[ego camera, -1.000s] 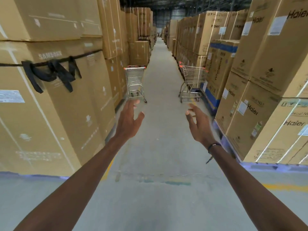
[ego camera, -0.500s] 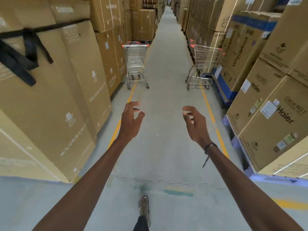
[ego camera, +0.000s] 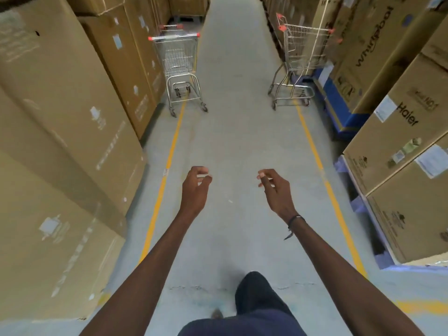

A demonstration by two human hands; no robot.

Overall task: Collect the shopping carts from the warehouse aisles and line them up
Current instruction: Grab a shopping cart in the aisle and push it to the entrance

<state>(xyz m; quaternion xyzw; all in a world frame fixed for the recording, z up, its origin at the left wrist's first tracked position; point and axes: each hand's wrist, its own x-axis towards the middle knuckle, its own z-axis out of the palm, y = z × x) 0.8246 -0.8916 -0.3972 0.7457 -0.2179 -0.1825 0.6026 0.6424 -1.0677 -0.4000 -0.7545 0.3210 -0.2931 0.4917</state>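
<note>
Two yellow lines edge the grey floor between cartons.

Both forearms are bare — no sleeves reach into view. The left hand wears nothing: no ring, watch or band. The right hand has a thin dark cord bracelet round the wrist, with a short loose end hanging from it toward 7 o'clock. At 6 o'clock, dark navy shorts cover the lap, and one knee — clad in the same dark cloth — juts up. Just left of it shows a blurred brownish shoe tip.
</note>
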